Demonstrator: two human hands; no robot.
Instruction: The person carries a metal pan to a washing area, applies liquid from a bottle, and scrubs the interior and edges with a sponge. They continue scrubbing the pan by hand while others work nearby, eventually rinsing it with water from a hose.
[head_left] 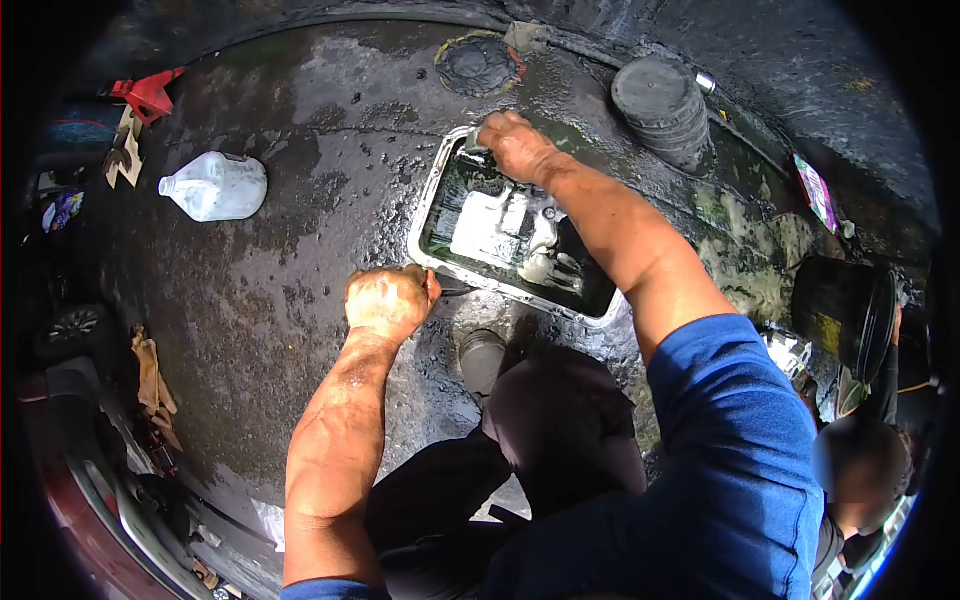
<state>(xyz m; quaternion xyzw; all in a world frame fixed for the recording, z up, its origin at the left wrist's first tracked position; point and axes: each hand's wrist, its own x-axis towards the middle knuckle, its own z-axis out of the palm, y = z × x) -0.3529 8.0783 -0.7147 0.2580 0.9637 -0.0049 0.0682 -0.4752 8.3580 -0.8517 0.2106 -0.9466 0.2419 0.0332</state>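
Observation:
A rectangular metal pan (pixel 505 292) with a pale flanged rim, which looks like an engine or transmission oil pan, sits tilted low over the wet floor. Dark liquid and bright reflections show inside it. My left hand (pixel 390 300) is closed at the pan's near left corner, its fingers on the rim. At the far left corner my right hand (pixel 520 148) is closed with its fingertips down against the inner wall. A small greyish thing shows under those fingers; its kind is hard to make out.
A translucent plastic jug (pixel 218 187) lies on its side at left. A dirty lidded bucket (pixel 660 110) stands at far right, with a black bucket (pixel 845 318) nearer. Beyond are a red jack stand (pixel 148 95), a car (pixel 100 500) and another person (pixel 862 470).

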